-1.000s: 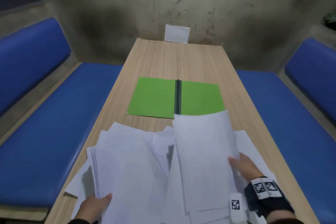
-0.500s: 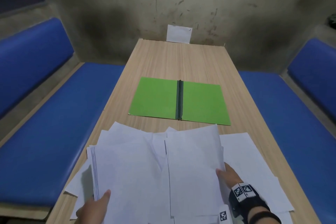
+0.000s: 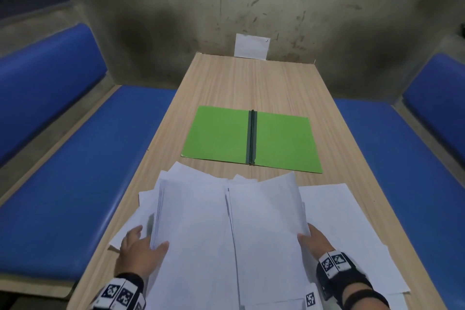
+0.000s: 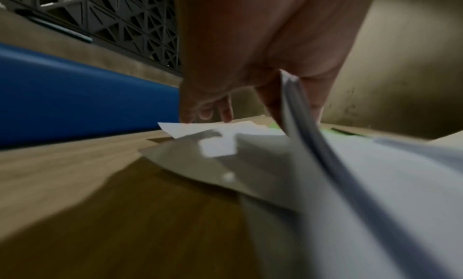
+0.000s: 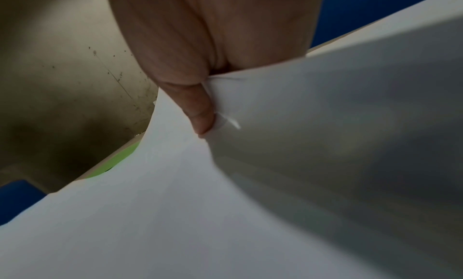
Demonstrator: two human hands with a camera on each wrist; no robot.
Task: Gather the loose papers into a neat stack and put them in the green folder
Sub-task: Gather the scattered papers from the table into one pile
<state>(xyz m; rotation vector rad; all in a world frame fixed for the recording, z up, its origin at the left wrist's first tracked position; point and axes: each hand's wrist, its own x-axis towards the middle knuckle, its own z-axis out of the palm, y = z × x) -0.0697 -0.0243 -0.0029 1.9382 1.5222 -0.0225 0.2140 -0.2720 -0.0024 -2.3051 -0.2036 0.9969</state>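
Observation:
The green folder (image 3: 251, 138) lies open and flat mid-table, its dark spine running toward me. White loose papers (image 3: 226, 234) spread across the near end of the table. My left hand (image 3: 141, 249) holds a thick sheaf (image 4: 300, 112) at its left edge, thumb on top, fingers underneath. My right hand (image 3: 314, 239) pinches a smaller bundle (image 5: 225, 97) at its right edge, thumb on top; this bundle lies beside the left sheaf, slightly over it. More sheets (image 3: 339, 221) lie flat under and to the right of my right hand.
The wooden table (image 3: 251, 83) is long and narrow, with blue padded benches (image 3: 88, 158) along both sides. A small white card (image 3: 251, 46) leans on the stained wall at the far end. Bare wood shows beyond the folder.
My right hand has lowered its raised bundle and pulled it back toward me, uncovering the folder's right half. My left hand has slid further up along the left sheaf's edge.

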